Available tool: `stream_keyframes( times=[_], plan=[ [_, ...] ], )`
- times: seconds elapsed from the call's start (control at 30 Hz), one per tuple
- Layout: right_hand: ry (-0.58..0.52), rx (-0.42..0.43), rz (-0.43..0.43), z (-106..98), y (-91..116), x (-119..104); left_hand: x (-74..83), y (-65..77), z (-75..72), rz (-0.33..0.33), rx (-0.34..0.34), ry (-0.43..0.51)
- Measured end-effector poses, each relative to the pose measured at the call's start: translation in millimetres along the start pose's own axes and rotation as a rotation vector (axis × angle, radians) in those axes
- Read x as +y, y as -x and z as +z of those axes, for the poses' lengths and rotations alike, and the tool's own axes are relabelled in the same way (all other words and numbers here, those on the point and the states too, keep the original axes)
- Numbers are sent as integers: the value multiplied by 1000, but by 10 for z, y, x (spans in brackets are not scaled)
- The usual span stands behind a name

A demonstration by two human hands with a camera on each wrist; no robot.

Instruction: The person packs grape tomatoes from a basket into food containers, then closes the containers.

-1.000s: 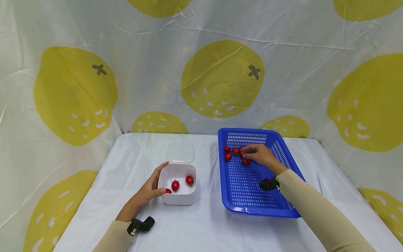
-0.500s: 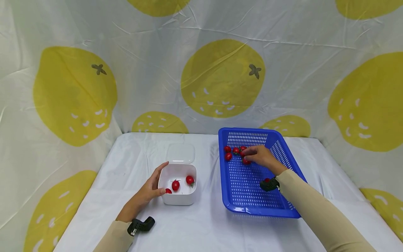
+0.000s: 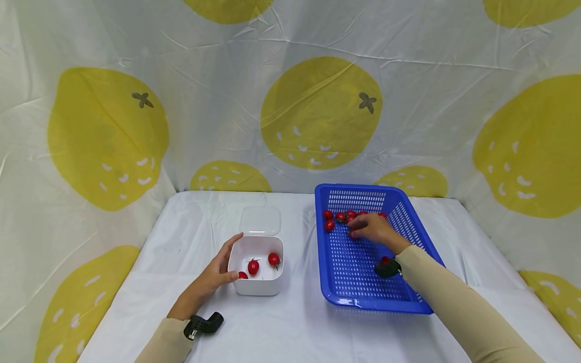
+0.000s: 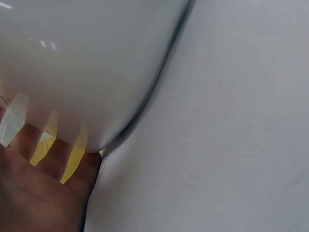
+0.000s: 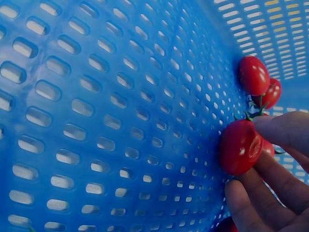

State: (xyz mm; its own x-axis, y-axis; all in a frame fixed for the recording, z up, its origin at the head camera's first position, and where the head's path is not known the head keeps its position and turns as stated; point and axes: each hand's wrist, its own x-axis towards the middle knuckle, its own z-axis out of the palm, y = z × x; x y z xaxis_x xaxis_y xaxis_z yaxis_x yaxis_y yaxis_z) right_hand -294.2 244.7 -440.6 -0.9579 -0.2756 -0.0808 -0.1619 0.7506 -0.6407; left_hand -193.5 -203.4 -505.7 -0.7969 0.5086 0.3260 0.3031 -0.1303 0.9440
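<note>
My right hand (image 3: pixel 374 228) is inside the blue basket (image 3: pixel 324 262). In the right wrist view, its thumb and fingers pinch a red cherry tomato (image 5: pixel 239 149) with a green calyx and a wrinkled mark. More cherry tomatoes (image 5: pixel 254 76) lie close by against the basket's far end. Over on the left, my left hand (image 3: pixel 215 272) holds a white square box (image 3: pixel 258 287), thumb at the near rim and fingers along the left side. Its fingers touch the box wall (image 4: pixel 91 72) in the left wrist view. Three cherry tomatoes (image 3: pixel 253 266) show inside the box.
Behind the box lies a clear lid (image 3: pixel 260 221) on the white tablecloth (image 3: pixel 290 333). One more cherry tomato (image 3: pixel 385 260) sits near my right wrist, partly hidden by the black wrist camera (image 3: pixel 387 268). A lemon-print curtain (image 3: pixel 218 116) hangs behind the table.
My right hand has drawn slightly toward me inside the basket, uncovering tomatoes along the far end. The tomato at its fingertips has shifted a little nearer. The left hand and box stay still.
</note>
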Motion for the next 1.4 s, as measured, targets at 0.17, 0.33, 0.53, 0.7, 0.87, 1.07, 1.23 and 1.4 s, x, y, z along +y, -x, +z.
stream_keyframes(
  times=[0.17, 0.33, 0.53, 0.7, 0.87, 1.07, 1.23, 1.4],
  plan=[
    [15, -18, -26, 6, 0, 8, -9, 1, -8, -15, 0, 12],
    [42, -27, -32, 15, 4, -5, 4, 0, -5, -41, 6, -7],
    [76, -44, -13, 12, 12, -35, -11, -12, -11, -28, 1, -9],
    [86, -47, -10, 24, 4, -24, -27, -17, -20, -17, 3, -18],
    [83, -39, 1, 30, 5, -12, -18, -10, -12, -43, 10, -22],
    [79, -28, -5, 28, 18, -25, -28, -4, -16, -33, 7, -10],
    [78, -6, -51, 32, 13, -23, -40, 7, -18, -38, 12, 0],
    [42, 8, -82, 40, 5, -20, -35, 19, -13, -61, 23, -6]
  ],
)
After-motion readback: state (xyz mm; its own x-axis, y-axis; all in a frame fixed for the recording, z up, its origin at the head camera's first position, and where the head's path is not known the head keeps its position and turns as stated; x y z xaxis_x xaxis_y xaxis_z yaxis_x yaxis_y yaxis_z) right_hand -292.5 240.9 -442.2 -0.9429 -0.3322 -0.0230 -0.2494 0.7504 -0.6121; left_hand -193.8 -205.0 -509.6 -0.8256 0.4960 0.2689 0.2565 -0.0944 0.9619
